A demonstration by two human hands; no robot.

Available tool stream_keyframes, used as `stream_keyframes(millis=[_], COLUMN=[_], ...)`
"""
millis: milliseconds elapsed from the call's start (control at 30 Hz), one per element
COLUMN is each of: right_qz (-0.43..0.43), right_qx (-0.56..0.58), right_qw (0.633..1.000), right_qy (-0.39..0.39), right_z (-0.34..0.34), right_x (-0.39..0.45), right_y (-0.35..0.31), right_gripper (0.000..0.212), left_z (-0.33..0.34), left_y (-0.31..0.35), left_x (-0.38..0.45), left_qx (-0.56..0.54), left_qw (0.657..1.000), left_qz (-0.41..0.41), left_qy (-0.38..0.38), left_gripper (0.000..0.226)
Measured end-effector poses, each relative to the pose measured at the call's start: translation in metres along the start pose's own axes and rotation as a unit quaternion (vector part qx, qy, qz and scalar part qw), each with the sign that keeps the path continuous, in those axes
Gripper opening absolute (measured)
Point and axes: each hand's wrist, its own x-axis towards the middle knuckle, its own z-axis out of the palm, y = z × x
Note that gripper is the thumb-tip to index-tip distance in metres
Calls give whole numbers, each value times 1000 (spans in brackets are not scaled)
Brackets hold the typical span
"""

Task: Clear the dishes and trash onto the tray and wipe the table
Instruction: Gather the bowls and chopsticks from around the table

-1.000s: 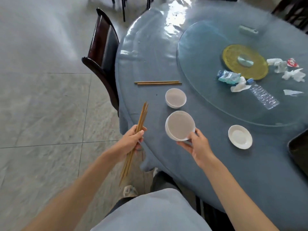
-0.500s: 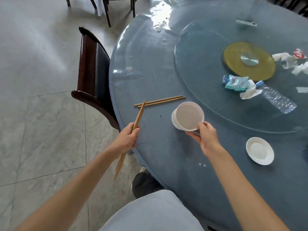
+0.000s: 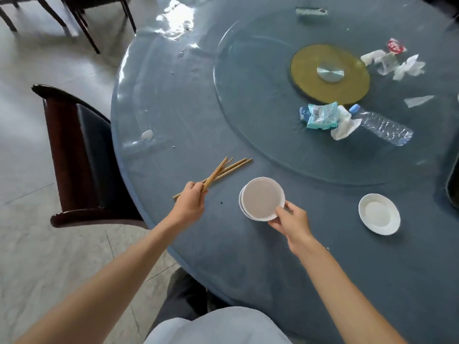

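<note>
You stand on a pale tiled floor (image 3: pixel 49 256) at a round bench (image 3: pixel 248 269) under a blue cloth and a glossy clear cover, with glare along its far edge. A dark wooden chair (image 3: pixel 74 157) sits just beside the bench on your left, and more chair legs (image 3: pixel 84 26) show at the top left. A glass turntable (image 3: pixel 260 108) fills the bench's middle, turning on a gold disc (image 3: pixel 330 73). On the glass lie a clear plastic bottle (image 3: pixel 382 126), a teal wrapper (image 3: pixel 320 116) touching a crumpled tissue (image 3: pixel 344 125), and more white tissues (image 3: pixel 395 64) near a red packet (image 3: pixel 395 45). A small white saucer (image 3: pixel 379 214) rests on the cloth to your right. Your right hand (image 3: pixel 290 223) pinches the rim of stacked white bowls (image 3: pixel 262 198), thumb on the inside. Your left hand (image 3: pixel 190 206) has its fingers curled round a bundle of chopsticks (image 3: pixel 216 173), whose tips cross another pair (image 3: pixel 236 165) lying on the bench.
</note>
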Motion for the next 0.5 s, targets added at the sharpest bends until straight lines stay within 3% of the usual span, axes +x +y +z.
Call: stream_keyframes(millis=[200, 300, 500], right_qz=[3, 20, 59], right_qx=[29, 37, 62], right_qw=[999, 998, 995], right_qy=[15, 37, 59], right_z=[6, 9, 10], right_x=[-3, -1, 4], right_y=[-2, -2, 0], right_gripper=[42, 29, 38], left_z=[16, 24, 31], left_y=[4, 4, -4], left_x=[57, 75, 88], left_qx=[54, 66, 81], left_qw=[995, 992, 992], left_qz=[81, 103, 96], left_qy=[-28, -22, -30], left_gripper=[16, 16, 40])
